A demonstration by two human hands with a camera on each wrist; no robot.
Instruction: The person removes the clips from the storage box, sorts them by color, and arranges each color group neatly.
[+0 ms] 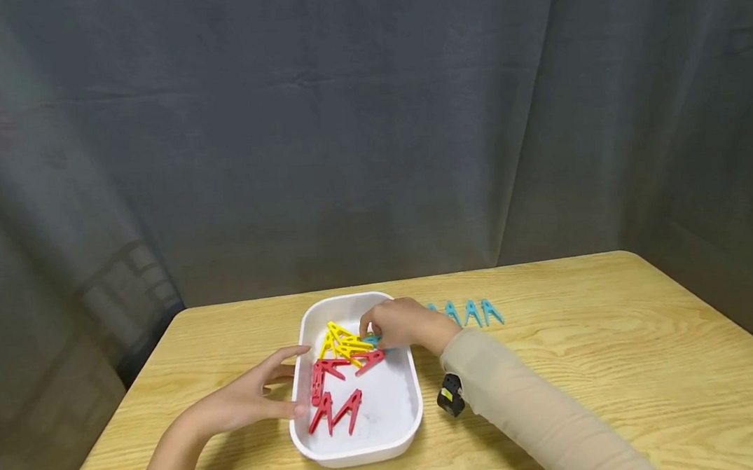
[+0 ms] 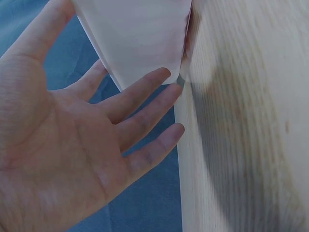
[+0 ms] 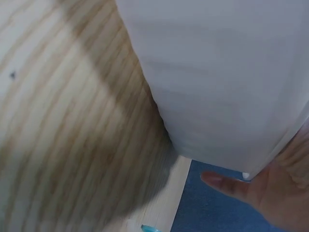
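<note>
Clothespins, red (image 1: pixel 334 394) and yellow (image 1: pixel 343 343), lay in the white tray (image 1: pixel 392 441) near the table's front edge. Left hand (image 1: pixel 257 398) braced the tray's wall, fingers spread. Right hand (image 1: pixel 401 324) pinched a blue pin (image 1: pixel 373 339), mostly hidden; tangled yellow ones might lift with it. Beyond, the blue row (image 1: pixel 471 312) was partly covered.

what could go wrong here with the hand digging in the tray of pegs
The right hand pinches a blue peg lying against the tangled yellow pegs, so lifting it could drag a yellow one out too. The left hand only touches the white tray with straight fingers, so the tray might slide. The sleeve passes near the lined-up blue pegs and could knock them.
</note>
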